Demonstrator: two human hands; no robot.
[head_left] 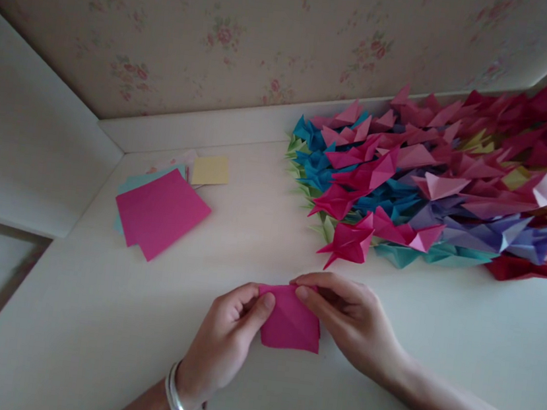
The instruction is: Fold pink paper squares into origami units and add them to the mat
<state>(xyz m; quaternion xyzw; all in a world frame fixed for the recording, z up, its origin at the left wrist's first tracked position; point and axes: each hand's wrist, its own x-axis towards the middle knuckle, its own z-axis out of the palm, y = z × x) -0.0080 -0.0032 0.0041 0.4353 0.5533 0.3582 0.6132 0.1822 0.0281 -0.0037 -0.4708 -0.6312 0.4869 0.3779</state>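
A small folded square of magenta origami paper (291,323) is held just in front of me, above the white table. My left hand (233,330) pinches its upper left corner between thumb and fingers; two silver bangles circle that wrist. At the upper right edge, my right hand (347,314) grips the same paper with thumb and index finger. A faint crease crosses the paper's face. Its right side shows more than one layer.
Rows of folded origami cranes (406,181) in pink, blue, purple, green and yellow fill the table's back right. Magenta sheets (162,215) lie over light blue paper at the left, beside a yellow paper pad (210,170). A floral wall (223,46) rises behind.
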